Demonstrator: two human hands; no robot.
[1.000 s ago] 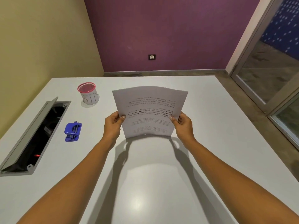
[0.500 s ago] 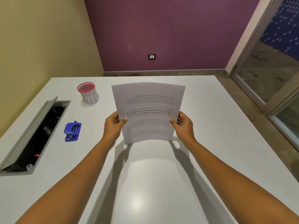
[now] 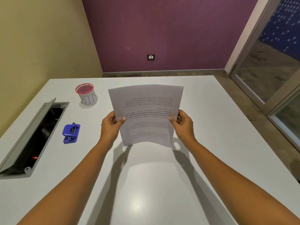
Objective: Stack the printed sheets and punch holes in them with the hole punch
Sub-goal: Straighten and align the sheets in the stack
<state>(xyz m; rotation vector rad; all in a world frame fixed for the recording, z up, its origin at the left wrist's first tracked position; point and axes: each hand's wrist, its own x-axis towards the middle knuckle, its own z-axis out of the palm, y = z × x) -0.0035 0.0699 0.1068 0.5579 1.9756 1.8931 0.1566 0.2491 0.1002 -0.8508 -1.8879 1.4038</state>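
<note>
Left hand [image 3: 110,127] and right hand [image 3: 184,125] each pinch a side edge of the printed sheets [image 3: 146,114] above the white table [image 3: 211,127], the blue hole punch [image 3: 71,133] lying well apart at left.

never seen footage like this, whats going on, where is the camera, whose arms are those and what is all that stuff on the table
There is no machine here. The arms belong to a person, and the single camera is worn on that person's head, looking forward and down. That is why both arms reach in from the bottom of the picture.

The left hand and the right hand each pinch one side of the printed sheets. The sheets are held up over the white table, with the text upside down to the camera. It is not clear whether their lower edge touches the table.

To the left on the table are a blue hole punch, untouched, and a small cup with a red rim, marked BIN. An open cable hatch is set into the tabletop.
</note>
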